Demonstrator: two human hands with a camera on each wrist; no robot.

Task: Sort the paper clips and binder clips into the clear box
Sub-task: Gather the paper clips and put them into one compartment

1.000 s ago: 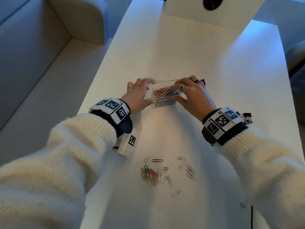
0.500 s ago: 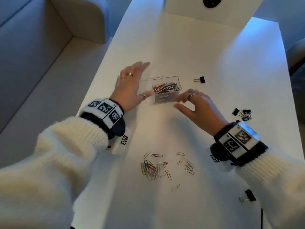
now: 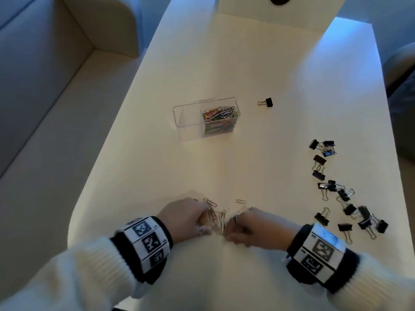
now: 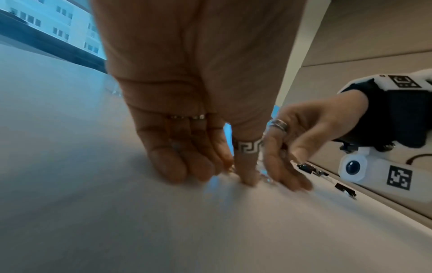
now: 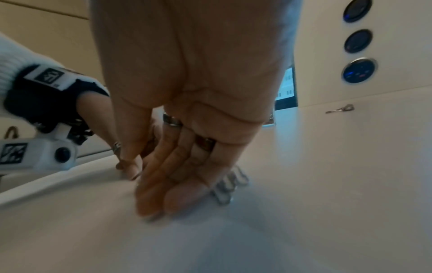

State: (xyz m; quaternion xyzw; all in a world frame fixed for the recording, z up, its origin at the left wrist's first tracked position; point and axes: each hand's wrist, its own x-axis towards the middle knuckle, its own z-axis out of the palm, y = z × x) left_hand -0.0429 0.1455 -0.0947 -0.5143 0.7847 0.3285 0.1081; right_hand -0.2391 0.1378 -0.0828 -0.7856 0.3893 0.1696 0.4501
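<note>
White fluffy knit sleeves (image 3: 67, 277) fill the near edge of the head view, each wrist wearing a black band with black-and-white coded tags. Just past them both hands are down on the smooth white table (image 3: 258, 63), close together. The left hand (image 3: 186, 217) and right hand (image 3: 253, 227) bracket a loose heap of thin wire paper clips (image 3: 221, 217), with fingers mostly straight and fingertips (image 4: 174, 169) pressed to the tabletop, raking rather than gripping. From the right wrist view the right hand's fingers (image 5: 180, 195) lie flat on the surface with a few clips poking out beside them. Neither hand is curled around anything as far as I can see.

Off to the right sits a scattered bunch of small black binder clips with silver wire handles (image 3: 341, 189), well apart from the hands.

Further out, mid-table, is the clear plastic two-compartment box (image 3: 186, 122). Its right compartment is packed with multicoloured paper clips (image 3: 219, 114). One lone black binder clip (image 3: 266, 102) lies to the right of it. A pale sofa (image 3: 45, 63) runs along the table's left side.
</note>
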